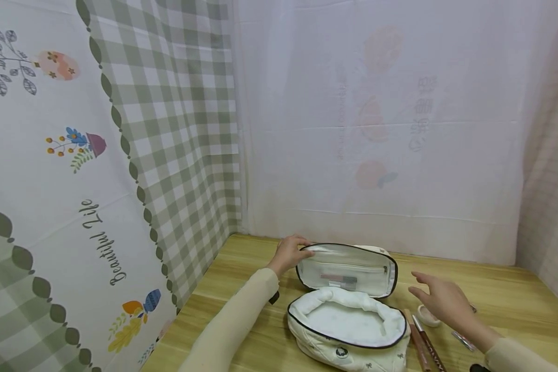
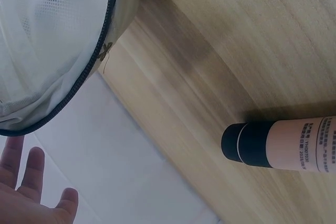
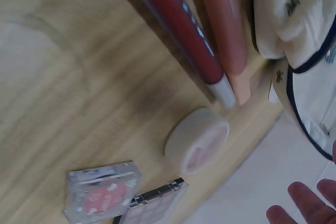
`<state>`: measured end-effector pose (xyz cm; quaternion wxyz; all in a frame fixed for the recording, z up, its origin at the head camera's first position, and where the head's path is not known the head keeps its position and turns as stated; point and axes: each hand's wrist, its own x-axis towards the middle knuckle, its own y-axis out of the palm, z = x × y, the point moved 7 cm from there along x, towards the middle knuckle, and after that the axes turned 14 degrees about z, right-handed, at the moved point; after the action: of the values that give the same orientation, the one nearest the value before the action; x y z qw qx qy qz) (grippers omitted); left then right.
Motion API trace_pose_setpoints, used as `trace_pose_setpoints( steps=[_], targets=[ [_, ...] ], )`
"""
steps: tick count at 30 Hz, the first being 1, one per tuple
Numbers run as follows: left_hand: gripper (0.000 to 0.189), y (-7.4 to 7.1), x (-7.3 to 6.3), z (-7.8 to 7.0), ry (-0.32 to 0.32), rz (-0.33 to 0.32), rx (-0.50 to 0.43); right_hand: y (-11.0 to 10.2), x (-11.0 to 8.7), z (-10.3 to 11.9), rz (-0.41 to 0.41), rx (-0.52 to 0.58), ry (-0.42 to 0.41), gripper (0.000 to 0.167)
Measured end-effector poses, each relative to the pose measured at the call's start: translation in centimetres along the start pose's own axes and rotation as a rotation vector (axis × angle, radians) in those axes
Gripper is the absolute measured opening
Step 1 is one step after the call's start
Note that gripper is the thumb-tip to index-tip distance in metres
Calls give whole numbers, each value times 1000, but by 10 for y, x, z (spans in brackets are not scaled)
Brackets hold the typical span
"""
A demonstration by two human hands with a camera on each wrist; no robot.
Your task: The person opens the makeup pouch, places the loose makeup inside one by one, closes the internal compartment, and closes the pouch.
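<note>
A cream quilted cosmetic bag [image 1: 349, 354] stands on the table, its dark-edged lid [image 1: 353, 261] raised toward the back. Behind the lid's mesh pocket lie a pinkish item and a dark-ended one. My left hand [image 1: 289, 254] is at the lid's upper left corner. Its fingers [image 2: 32, 169] look spread and fairly straight, one right at the lid's rim. To the right of the bag my right hand [image 1: 444, 299] hovers with loosely bent fingers, holding nothing. Below it sits a small round white container [image 3: 197, 140], beside a dark red pen-like stick [image 3: 181, 30] and a pinkish-brown one [image 3: 224, 19].
A pink tube with a black cap [image 2: 302, 142] lies on the table near my left wrist. By the round container are a clear square case [image 3: 102, 192] and a flat palette [image 3: 152, 203]. A white cloth [image 1: 381, 129] hangs behind the table, checked cloth [image 1: 181, 103] at left.
</note>
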<state>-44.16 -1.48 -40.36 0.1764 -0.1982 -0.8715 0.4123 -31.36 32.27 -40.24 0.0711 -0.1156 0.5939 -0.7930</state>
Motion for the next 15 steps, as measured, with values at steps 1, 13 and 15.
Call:
trace_pose_setpoints(
  steps=[1, 13, 15],
  targets=[
    [27, 0, 0, -1, 0, -1, 2, 1, -3, 0, 4, -5, 9, 48],
    [25, 0, -1, -7, 14, -9, 5, 8, -39, 0, 32, -145, 52, 40],
    [25, -1, -1, -8, 14, -10, 3, 11, -44, -3, 58, -156, 65, 41]
  ],
)
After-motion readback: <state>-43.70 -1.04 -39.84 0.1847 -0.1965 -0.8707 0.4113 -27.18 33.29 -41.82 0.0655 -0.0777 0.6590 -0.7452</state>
